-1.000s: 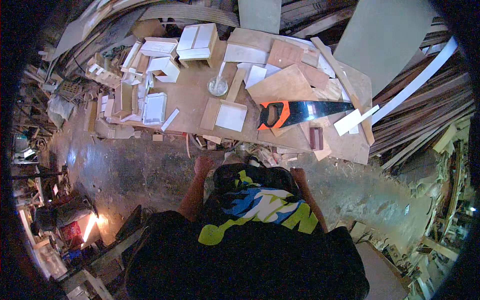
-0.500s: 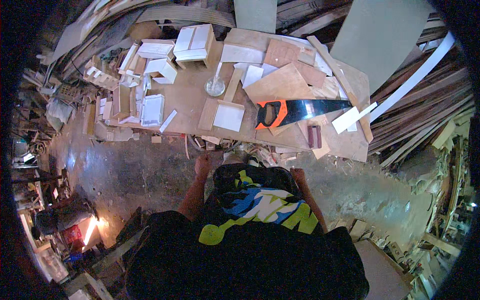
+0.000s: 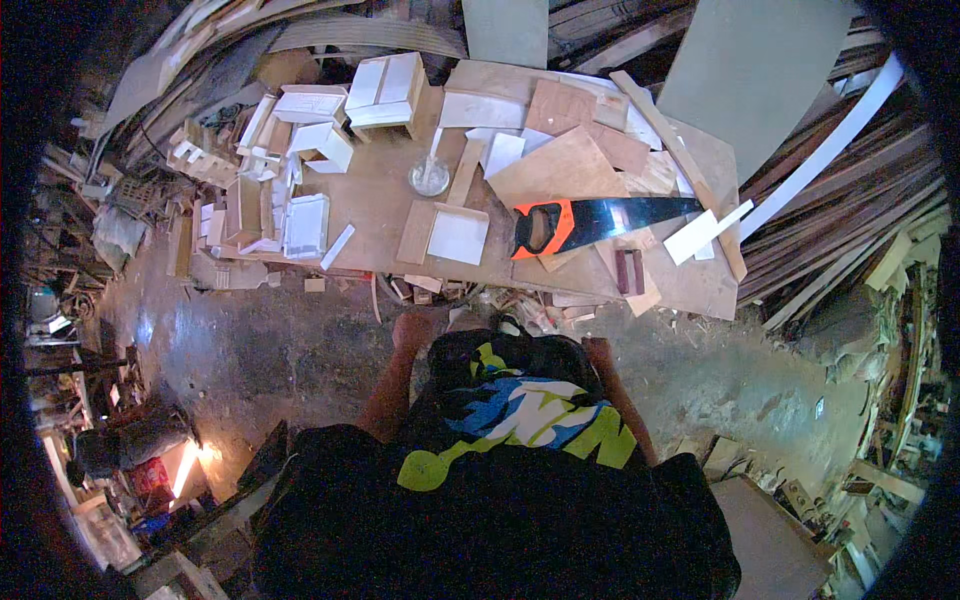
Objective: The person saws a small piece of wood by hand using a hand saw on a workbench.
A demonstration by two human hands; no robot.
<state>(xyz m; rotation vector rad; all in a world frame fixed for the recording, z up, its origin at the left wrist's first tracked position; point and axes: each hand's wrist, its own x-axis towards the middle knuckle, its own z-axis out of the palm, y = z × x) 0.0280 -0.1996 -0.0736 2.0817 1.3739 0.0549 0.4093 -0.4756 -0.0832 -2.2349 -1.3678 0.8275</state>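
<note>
My left hand [image 3: 414,328] hangs low at my side, just short of the workbench [image 3: 370,225], touching nothing that I can see. On the other side of my shirt, my right hand [image 3: 597,351] hangs down too, partly hidden behind the cloth. The fingers of both are too small and dark to make out. Nearest ahead on the bench lies a handsaw [image 3: 600,220] with an orange and black handle, its blade to the right. Left of it are a white-faced board [image 3: 459,235] and a clear tub of white paste [image 3: 430,178] with a stick in it.
Small white-and-wood boxes [image 3: 385,95] crowd the bench's left half. Plywood offcuts [image 3: 555,170] and a long wooden strip [image 3: 680,150] cover its right. Stacked timber [image 3: 850,210] leans at the right. Scraps lie on the floor [image 3: 270,340] under the bench edge.
My left hand has shifted slightly to the right, nearer my body. The right hand stays about where it was. Things on the bench lie as before.
</note>
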